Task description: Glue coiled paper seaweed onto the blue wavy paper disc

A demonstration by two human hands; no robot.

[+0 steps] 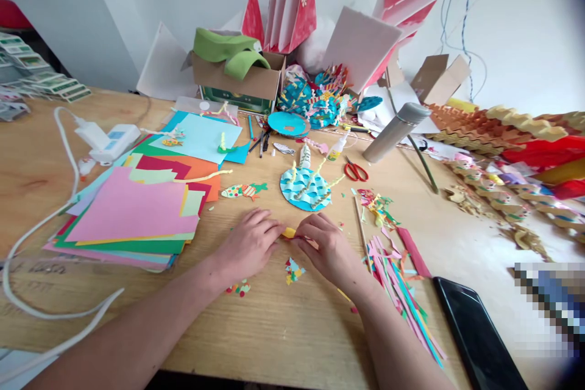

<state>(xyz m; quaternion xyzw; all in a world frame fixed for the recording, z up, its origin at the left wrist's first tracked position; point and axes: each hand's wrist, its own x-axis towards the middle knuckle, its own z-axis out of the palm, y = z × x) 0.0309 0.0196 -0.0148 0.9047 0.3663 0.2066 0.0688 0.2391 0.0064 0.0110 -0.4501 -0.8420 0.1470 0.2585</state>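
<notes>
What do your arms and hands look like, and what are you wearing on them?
The left arm and right arm are bare, with no sleeves in view. The left hand and right hand wear no gloves, and no ring, watch or bracelet shows.

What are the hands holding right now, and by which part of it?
The left hand and right hand pinch a small yellow paper strip between their fingertips, one at each side; the fingers hide exactly where it is gripped.
</notes>
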